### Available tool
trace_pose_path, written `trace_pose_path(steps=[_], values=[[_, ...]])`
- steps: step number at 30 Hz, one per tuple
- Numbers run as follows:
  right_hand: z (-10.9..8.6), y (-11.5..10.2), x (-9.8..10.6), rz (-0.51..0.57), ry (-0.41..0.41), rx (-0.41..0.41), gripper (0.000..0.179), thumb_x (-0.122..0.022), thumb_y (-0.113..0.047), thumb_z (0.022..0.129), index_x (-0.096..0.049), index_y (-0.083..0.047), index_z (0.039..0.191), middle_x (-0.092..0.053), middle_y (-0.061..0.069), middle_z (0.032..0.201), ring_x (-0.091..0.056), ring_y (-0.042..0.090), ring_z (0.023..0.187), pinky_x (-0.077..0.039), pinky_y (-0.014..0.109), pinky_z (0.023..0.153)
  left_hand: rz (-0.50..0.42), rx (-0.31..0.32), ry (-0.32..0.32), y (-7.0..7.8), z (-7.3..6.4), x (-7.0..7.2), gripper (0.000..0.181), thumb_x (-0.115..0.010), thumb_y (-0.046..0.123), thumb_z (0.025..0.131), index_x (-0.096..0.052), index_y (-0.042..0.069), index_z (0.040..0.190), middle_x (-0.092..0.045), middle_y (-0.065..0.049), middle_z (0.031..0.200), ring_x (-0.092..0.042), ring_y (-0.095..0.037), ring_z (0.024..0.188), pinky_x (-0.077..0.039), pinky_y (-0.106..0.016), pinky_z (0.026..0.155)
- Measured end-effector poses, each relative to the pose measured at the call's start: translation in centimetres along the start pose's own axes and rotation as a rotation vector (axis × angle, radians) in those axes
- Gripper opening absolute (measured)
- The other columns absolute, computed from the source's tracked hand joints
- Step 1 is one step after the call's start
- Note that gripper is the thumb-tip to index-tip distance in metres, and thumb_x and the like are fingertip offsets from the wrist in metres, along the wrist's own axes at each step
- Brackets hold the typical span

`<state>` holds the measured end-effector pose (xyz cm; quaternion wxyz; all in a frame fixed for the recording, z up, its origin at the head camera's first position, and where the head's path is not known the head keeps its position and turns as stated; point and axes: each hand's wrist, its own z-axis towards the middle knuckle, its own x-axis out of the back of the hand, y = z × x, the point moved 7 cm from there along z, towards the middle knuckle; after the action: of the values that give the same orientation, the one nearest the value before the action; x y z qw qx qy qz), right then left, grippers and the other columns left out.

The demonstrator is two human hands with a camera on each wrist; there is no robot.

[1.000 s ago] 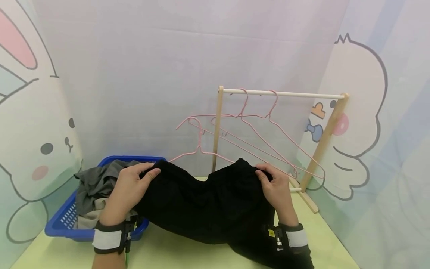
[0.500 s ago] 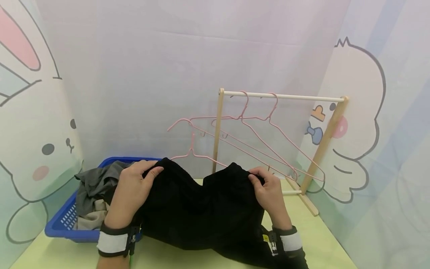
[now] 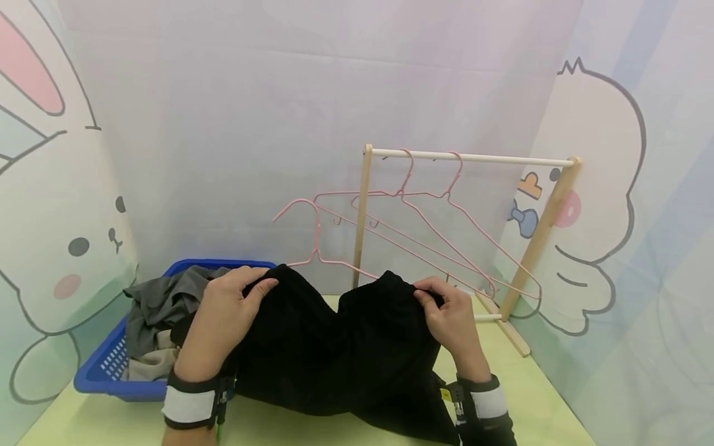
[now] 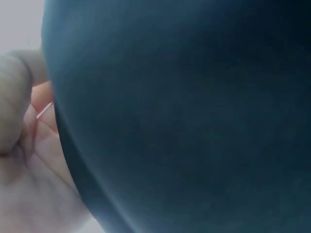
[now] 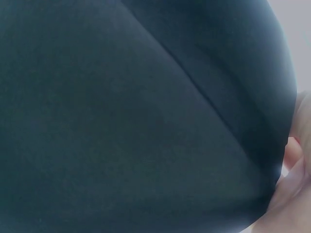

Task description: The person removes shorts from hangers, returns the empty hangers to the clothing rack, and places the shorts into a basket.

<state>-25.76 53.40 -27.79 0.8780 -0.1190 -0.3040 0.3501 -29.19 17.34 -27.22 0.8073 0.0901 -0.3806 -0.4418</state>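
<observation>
Black pants with a gathered waistband hang spread between both hands, sagging in the middle. My left hand pinches the left end of the waistband between thumb and fingers. At the other end my right hand pinches the band the same way. Behind the waistband stands a pink hanger, its hook and neck showing above it; its lower part is hidden, so I cannot tell if it touches the cloth. Dark cloth fills most of the left wrist view, and dark cloth likewise fills the right.
At left, a blue plastic basket contains grey and beige clothes. A rack with a white bar and wooden legs stands at back right, with two pink hangers on it. Printed cloth walls surround the yellow-green tabletop.
The hanger behind the pants has shifted left and slightly down. My right hand has moved left and my left hand slightly right, bringing the waistband's ends closer. Both hands keep their hold.
</observation>
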Motion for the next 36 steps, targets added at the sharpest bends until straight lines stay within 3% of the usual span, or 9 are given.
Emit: trace_pose_path(steps=[11,17,20,24,30,33,36], values=[[-0.2,-0.7,-0.4,0.023,-0.029,0.04,0.015,-0.077,0.002,0.091,-0.078,-0.013,0.091,-0.076,0.002,0.087,-0.069,0.012,0.079,-0.05,0.014,0.076,-0.007,-0.052,-0.008,1.0,0.3,-1.2,0.02,-0.069,0.022,0.102,-0.077,0.011,0.116,-0.074,-0.006,0.107,-0.072,-0.024,0.095,-0.059,-0.046,0.079],[-0.2,-1.4,-0.8,0.042,-0.055,0.077,0.021,-0.076,0.005,0.09,-0.077,-0.015,0.092,-0.075,-0.003,0.088,-0.067,0.01,0.076,-0.049,0.015,0.072,-0.046,-0.078,0.031,1.5,0.4,-1.4,0.015,-0.069,0.018,0.101,-0.078,0.012,0.112,-0.074,-0.003,0.103,-0.07,-0.021,0.091,-0.057,-0.043,0.076],[-0.2,-1.5,-0.7,0.027,-0.085,0.079,0.018,-0.075,0.001,0.092,-0.077,-0.016,0.097,-0.076,-0.002,0.093,-0.069,0.011,0.081,-0.051,0.018,0.076,-0.07,-0.078,0.056,1.5,0.3,-1.3,0.016,-0.07,0.016,0.1,-0.079,0.012,0.113,-0.075,-0.004,0.103,-0.071,-0.02,0.09,-0.057,-0.043,0.075],[-0.3,-2.4,-0.5,-0.005,-0.126,0.11,0.024,-0.071,-0.004,0.096,-0.076,-0.016,0.116,-0.075,-0.001,0.112,-0.069,0.016,0.101,-0.052,0.027,0.091,-0.093,-0.089,0.076,1.8,0.2,-1.3,0.015,-0.072,0.014,0.098,-0.079,0.012,0.112,-0.075,-0.002,0.101,-0.067,-0.014,0.081,-0.055,-0.037,0.069],[-0.3,-6.2,-1.3,-0.046,-0.065,0.256,0.041,-0.071,-0.015,0.096,-0.068,-0.016,0.137,-0.07,0.0,0.13,-0.062,0.024,0.119,-0.047,0.041,0.101,-0.1,-0.102,0.052,2.7,0.2,-1.8,0.012,-0.074,0.016,0.097,-0.079,0.018,0.108,-0.07,0.006,0.091,-0.052,-0.006,0.065,-0.046,-0.028,0.06],[-0.6,-7.8,-2.3,-0.073,-0.028,0.289,0.039,-0.074,-0.021,0.096,-0.069,-0.017,0.135,-0.071,0.0,0.129,-0.062,0.026,0.12,-0.048,0.044,0.102,-0.103,-0.11,0.038,3.2,0.1,-2.0,0.013,-0.074,0.017,0.097,-0.079,0.019,0.109,-0.071,0.007,0.093,-0.053,-0.004,0.066,-0.046,-0.027,0.061],[-0.9,-8.5,-3.1,-0.096,0.006,0.286,0.028,-0.075,-0.019,0.096,-0.075,-0.014,0.124,-0.074,0.001,0.12,-0.065,0.025,0.113,-0.05,0.047,0.098,-0.108,-0.123,0.033,3.6,0.0,-2.1,0.014,-0.075,0.016,0.096,-0.079,0.019,0.11,-0.072,0.007,0.095,-0.057,-0.004,0.07,-0.048,-0.028,0.062]])
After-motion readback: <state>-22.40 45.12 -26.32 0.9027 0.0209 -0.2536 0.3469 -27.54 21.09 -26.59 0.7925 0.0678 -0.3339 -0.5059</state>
